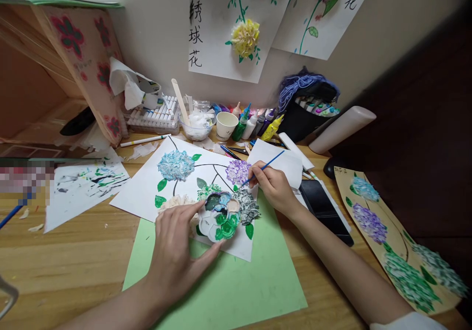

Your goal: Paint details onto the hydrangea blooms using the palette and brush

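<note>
My left hand (pixel 177 251) grips a round flower-shaped paint palette (pixel 220 217) smeared with green, white and dark paint, holding it over a white sheet (pixel 147 192) painted with hydrangeas. My right hand (pixel 273 185) pinches a thin blue paintbrush (pixel 271 163), its tip close to the purple flower (pixel 238 171) on the sheet. A blue flower (pixel 176 165) and a grey flower (pixel 248 206) are also on the sheet. A green paper (pixel 236 281) lies under the sheet's near edge.
Paint bottles (pixel 258 123), a paper cup (pixel 226 124), a bowl (pixel 195 126) and a marker tray (pixel 155 116) line the wall. A black phone (pixel 320 202) lies right. A paint-smeared scrap sheet (pixel 81 187) sits left; a tan flower painting (pixel 398 241) lies far right.
</note>
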Tool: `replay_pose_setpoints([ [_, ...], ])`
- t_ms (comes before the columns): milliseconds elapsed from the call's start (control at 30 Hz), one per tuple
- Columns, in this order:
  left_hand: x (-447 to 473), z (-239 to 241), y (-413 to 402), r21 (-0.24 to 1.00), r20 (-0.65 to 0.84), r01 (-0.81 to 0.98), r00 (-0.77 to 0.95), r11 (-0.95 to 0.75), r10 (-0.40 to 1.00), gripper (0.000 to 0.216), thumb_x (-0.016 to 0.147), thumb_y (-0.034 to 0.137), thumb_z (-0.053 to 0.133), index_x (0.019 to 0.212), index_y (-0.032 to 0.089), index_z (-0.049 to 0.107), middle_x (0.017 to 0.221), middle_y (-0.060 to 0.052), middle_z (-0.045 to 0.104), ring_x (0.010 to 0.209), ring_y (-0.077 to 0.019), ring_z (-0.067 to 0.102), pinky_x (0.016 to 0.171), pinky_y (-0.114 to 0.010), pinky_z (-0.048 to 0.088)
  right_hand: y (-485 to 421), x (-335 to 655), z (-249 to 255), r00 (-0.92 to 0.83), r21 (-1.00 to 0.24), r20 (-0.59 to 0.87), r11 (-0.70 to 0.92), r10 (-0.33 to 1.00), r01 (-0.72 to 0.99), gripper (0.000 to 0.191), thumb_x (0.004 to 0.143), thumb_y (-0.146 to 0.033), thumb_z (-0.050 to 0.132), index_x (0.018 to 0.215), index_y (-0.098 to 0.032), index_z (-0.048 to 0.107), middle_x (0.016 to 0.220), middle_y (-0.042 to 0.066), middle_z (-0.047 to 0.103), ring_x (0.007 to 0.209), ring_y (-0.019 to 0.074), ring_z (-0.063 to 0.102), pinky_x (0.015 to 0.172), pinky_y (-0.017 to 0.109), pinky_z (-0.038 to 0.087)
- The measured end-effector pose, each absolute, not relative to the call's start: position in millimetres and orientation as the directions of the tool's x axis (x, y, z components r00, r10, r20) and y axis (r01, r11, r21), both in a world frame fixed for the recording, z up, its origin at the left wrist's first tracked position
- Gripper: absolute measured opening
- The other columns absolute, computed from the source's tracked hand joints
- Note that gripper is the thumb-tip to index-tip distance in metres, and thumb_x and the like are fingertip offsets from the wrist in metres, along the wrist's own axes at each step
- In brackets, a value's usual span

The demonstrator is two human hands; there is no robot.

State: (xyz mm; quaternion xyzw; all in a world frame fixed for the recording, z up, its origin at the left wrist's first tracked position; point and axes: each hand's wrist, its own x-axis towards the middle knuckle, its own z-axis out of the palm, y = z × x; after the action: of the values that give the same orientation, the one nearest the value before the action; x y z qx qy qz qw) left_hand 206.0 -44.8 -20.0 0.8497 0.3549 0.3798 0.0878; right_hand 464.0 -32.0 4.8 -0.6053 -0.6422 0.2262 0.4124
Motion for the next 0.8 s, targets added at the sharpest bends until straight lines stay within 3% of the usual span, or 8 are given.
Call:
replay_pose_setpoints([
  [267, 206.6, -19.4, -44.3, 0.429, 0.568, 0.544, 0.458, -0.721, 0.683, 0.060, 0.077, 0.032, 0.071, 0.127, 0.015, 0.044, 0.110, -0.012, 0.061, 0.102, -0.0260, 0.052, 0.088, -0.041, 0.040, -32.3, 464.0, 5.6, 0.074, -0.751, 0.321, 0.206, 0.944, 0.628, 0.037, 0.098, -0.043, 0.038, 0.077, -0.019, 0.058, 0.073, 0.002, 0.061, 0.064, 0.0134, 0.061, 0.062, 0.026, 0.048],
  [800, 205.9, -17.7, -45.4, 0.418, 0.568, 0.547, 0.467, -0.726, 0.678, 0.058, 0.077, 0.031, 0.071, 0.125, 0.011, 0.045, 0.111, -0.014, 0.060, 0.104, -0.0268, 0.052, 0.090, -0.041, 0.039, -32.6, 462.4, 6.2, 0.028, -0.678, 0.378, 0.256, 0.925, 0.689, 0.038, 0.099, -0.041, 0.036, 0.074, -0.020, 0.057, 0.073, 0.002, 0.061, 0.064, 0.0137, 0.061, 0.063, 0.027, 0.046],
])
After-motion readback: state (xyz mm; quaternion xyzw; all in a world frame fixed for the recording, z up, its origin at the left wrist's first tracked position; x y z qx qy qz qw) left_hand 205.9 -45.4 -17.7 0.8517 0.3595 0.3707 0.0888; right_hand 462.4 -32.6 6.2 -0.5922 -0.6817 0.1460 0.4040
